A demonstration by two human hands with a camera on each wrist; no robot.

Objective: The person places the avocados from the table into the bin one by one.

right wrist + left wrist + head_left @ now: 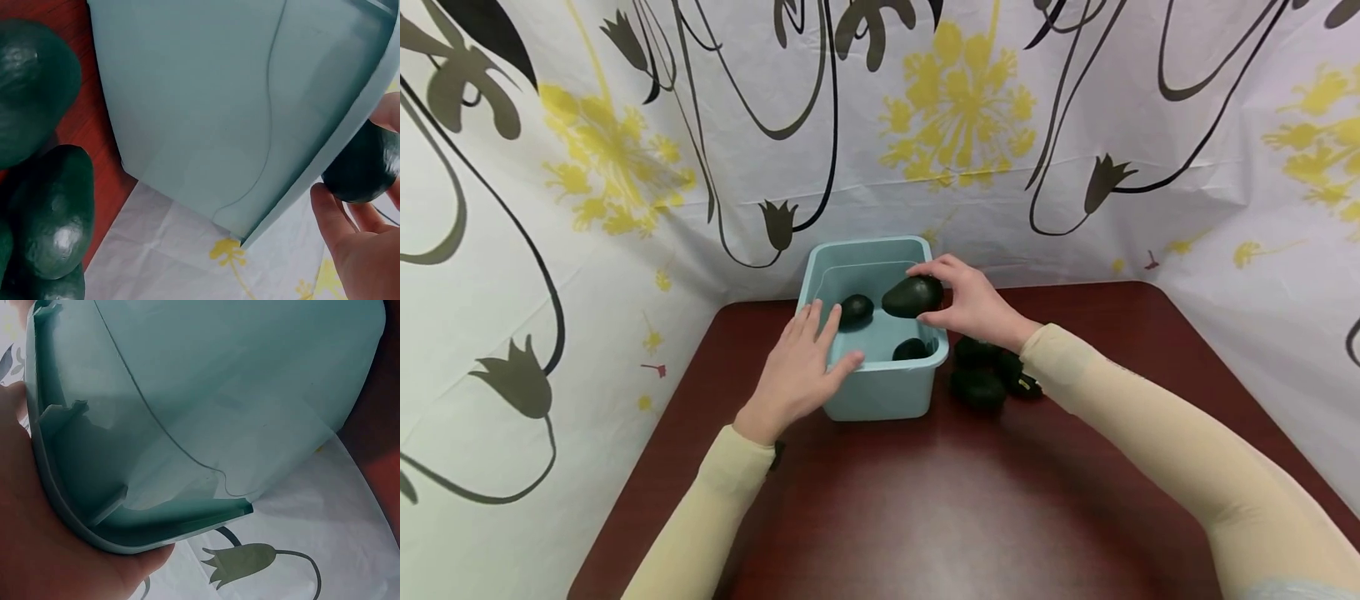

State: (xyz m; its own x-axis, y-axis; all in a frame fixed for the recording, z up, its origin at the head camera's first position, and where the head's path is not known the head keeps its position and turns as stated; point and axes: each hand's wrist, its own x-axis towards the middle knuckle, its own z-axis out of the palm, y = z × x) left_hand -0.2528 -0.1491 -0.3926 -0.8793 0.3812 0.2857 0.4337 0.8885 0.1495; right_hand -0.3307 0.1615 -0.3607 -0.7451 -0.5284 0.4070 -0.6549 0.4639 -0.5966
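In the head view, my right hand (973,304) holds a dark green avocado (912,297) between thumb and fingers above the light blue plastic bin (878,392). The right wrist view shows this avocado (361,164) beyond the bin's rim, partly covered by the fingers. My left hand (797,367) lies with spread, fairly straight fingers over the bin's front left corner; in the left wrist view that hand (69,550) is right at the rim. Inside the bin are one avocado (856,312) at the left and another (912,349) near the front right, partly hidden by the front wall.
Several more avocados (979,388) lie bunched on the dark red table (925,517), just right of the bin and partly under my right forearm. One carries a small yellow label. A white cloth (865,200) with flower patterns hangs behind the table and along its sides.
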